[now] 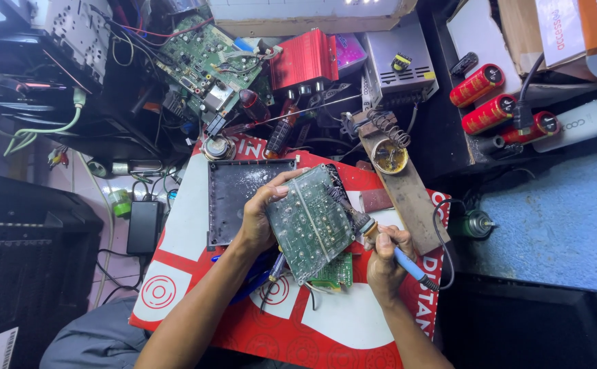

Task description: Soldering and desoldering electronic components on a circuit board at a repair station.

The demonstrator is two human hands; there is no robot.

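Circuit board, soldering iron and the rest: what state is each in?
Circuit board: held tilted by left hand, solder side up.
Soldering iron: gripped in right hand, tip at board's edge.
Black case: open, lying flat.
Iron stand: holds no iron.

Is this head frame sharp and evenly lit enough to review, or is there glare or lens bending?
Head view: the left hand, circuit board and right hand with the soldering iron are sharp and evenly lit; slight sheen on the board; the left side falls into shadow; a bright blown-out patch at the top edge; the edges bow outward, wide-angle.
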